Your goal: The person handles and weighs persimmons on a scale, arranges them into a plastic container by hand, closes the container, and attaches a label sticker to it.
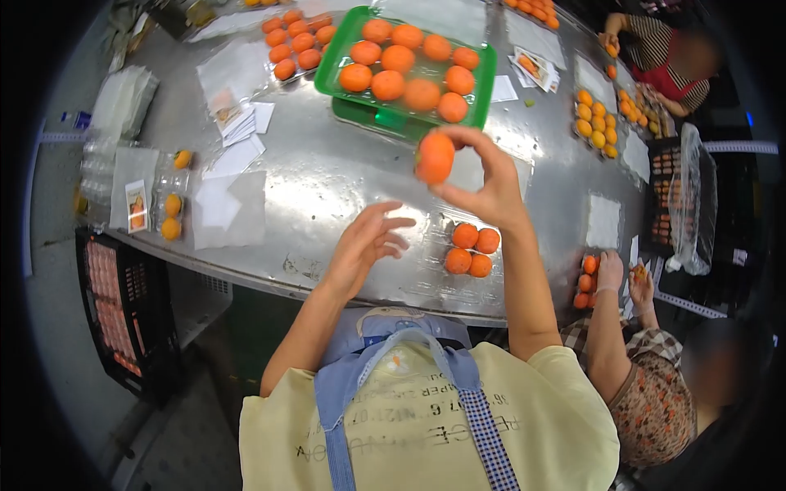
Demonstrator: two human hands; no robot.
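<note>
My right hand (491, 184) pinches a single orange (435, 157) between thumb and fingers, raised above the table just in front of the green crate. My left hand (368, 245) hovers over the metal table, empty, its fingers spread. Beneath my right wrist, several oranges (472, 250) sit grouped in two rows, seemingly in a clear plastic tray. The green crate (327, 69) beyond my hands holds loose oranges (397, 59) spread over its inside.
Paper cards (239, 123) and white sheets lie on the metal table (307, 176). Packed oranges (299, 41) stand at the back left, clear trays (98, 180) at far left. A black crate (123, 303) is below left. Co-workers (655, 393) handle fruit on the right.
</note>
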